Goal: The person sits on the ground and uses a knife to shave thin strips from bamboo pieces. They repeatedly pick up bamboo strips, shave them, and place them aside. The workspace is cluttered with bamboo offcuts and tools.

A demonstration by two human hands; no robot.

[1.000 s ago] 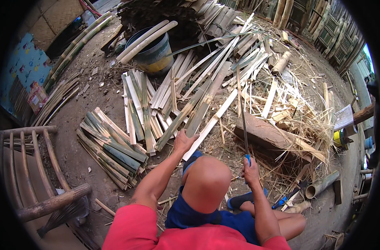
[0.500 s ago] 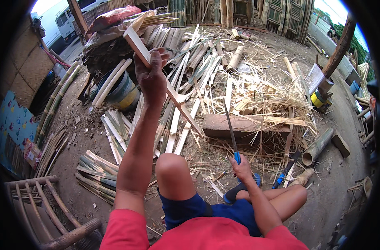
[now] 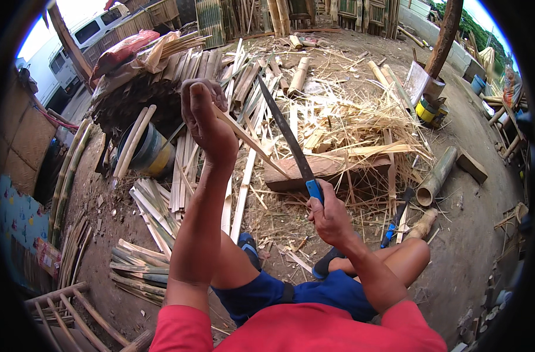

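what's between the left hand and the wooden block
In the head view, a pale bamboo strip slants down from the left hand toward the wooden block; whether its lower end touches the block is unclear.

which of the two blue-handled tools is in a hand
The long knife gripped in the right hand; the other blue-handled tool lies on the ground, near the wide hollow bamboo tube.

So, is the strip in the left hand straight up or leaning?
Leaning: the strip slants from the left hand down rightward toward the block.
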